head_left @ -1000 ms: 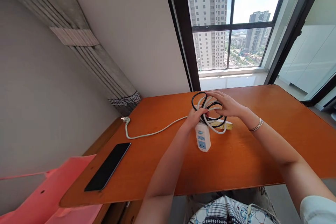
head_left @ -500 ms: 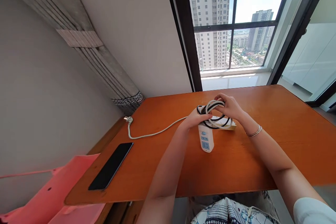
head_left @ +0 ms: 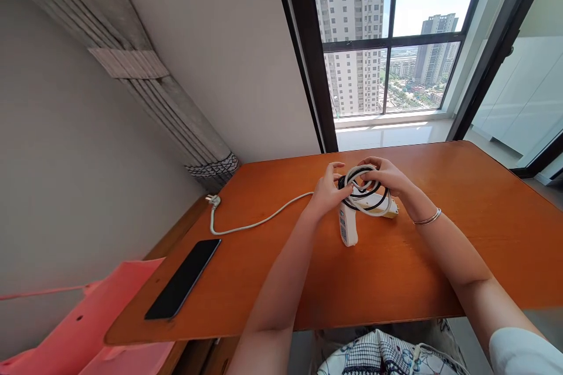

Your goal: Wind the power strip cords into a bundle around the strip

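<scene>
A coil of white and black cables [head_left: 367, 210] is held up between my hands over the table. My right hand [head_left: 387, 177], a bracelet at its wrist, pinches the top right of the loops. At the left side of the coil, my left hand [head_left: 326, 192] has its thumb and lower fingers around the bundle, with the index finger raised. Below the coil, a white power strip [head_left: 349, 229] stands turned on its side, its upper end hidden. Behind the loops lies another white piece with a yellowish edge [head_left: 391, 211], partly covered. A white plug [head_left: 213, 200] trails a cord toward my left hand.
A black phone [head_left: 183, 279] lies near the left edge of the brown table [head_left: 396, 281]. A pink cloth-like item [head_left: 109, 316] is beyond that edge. A gathered curtain [head_left: 176, 111] hangs at the back left, and a window [head_left: 391, 76] is behind the table.
The power strip has turned from showing its sockets to showing its side. My left hand has shifted right and slightly up, its fingers spreading. The coil has moved slightly right.
</scene>
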### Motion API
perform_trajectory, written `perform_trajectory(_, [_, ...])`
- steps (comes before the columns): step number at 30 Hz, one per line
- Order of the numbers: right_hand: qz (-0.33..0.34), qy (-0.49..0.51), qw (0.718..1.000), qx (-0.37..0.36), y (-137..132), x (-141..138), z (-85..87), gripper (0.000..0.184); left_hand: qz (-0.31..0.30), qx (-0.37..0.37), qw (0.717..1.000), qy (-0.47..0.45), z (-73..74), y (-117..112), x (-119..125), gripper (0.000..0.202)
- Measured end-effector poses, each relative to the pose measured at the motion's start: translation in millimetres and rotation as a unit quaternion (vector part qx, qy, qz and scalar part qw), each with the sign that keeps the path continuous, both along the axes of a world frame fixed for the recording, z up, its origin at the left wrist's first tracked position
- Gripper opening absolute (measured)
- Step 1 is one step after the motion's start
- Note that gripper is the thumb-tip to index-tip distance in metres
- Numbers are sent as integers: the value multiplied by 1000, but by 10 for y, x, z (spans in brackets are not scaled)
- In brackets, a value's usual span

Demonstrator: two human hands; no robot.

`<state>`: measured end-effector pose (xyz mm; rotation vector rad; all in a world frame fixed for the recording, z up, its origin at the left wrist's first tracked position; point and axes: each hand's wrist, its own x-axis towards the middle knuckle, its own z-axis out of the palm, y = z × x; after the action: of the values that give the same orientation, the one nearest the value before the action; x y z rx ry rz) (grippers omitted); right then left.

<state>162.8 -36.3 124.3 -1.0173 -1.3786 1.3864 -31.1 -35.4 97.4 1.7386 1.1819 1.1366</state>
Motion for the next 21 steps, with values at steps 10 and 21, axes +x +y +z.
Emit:
perform_trajectory(10, [-58,84,994,-40,44,-23,-65,35,-26,282,926,248,8,-72,112,24])
perform_trajectory(21, [-120,-100,981,115,-16,-134,-70,24,-29,249,954,163,23,-217,223,16])
